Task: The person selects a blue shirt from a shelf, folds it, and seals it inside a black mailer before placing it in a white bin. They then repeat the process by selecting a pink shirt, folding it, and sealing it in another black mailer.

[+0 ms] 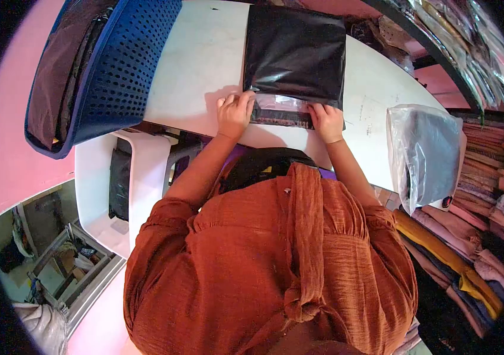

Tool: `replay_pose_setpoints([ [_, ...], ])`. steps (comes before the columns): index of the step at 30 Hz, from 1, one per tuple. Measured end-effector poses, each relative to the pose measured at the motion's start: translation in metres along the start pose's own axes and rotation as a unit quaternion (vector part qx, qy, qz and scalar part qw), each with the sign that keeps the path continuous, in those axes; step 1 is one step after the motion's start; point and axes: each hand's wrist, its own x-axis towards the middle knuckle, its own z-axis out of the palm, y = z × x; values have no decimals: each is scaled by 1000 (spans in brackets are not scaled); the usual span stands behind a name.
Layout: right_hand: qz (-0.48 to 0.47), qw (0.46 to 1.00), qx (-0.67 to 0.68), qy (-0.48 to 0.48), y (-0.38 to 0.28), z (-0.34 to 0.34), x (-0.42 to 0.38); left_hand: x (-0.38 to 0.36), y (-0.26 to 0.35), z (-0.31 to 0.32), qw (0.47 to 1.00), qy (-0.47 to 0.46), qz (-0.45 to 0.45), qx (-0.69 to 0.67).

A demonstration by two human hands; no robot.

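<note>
A black plastic mailing bag (294, 50) lies flat on the white table (198, 65), its near end towards me. Along that end runs a flap with a clear, shiny strip (284, 103). At the flap's left corner, my left hand (237, 115) has its fingers curled in and closed on the edge. My right hand (327, 122) grips the right side of the same flap, thumb and fingertips pressed together. The fingertips partly cover both corners of the bag.
To the left stands a blue perforated basket (119, 71) filled with dark plastic bags. Below it is a white bin (145, 171) with a black package inside. A clear-wrapped dark package (432, 157) rests at the table's right end, beside stacked folded fabrics (489, 171).
</note>
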Motion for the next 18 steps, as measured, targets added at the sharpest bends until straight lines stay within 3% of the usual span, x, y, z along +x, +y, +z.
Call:
replay_pose_setpoints([
  [2,20,998,-31,-57,-5,0,-2,-2,-3,3,999,-28,-14,7],
  [5,17,998,-45,-48,-34,-26,11,1,-4,-1,998,-43,-35,-16],
  [8,-41,996,-62,-44,-42,-36,9,2,-12,-7,998,-38,11,-40],
  [10,-40,996,-47,-63,-33,-30,-1,-2,-23,-7,982,-46,182,-36],
  [13,-12,998,29,-58,-30,-37,0,-5,-25,-8,964,-91,236,-83],
  [18,40,996,64,-37,-5,-36,-7,-1,-17,-12,965,-87,241,-62],
])
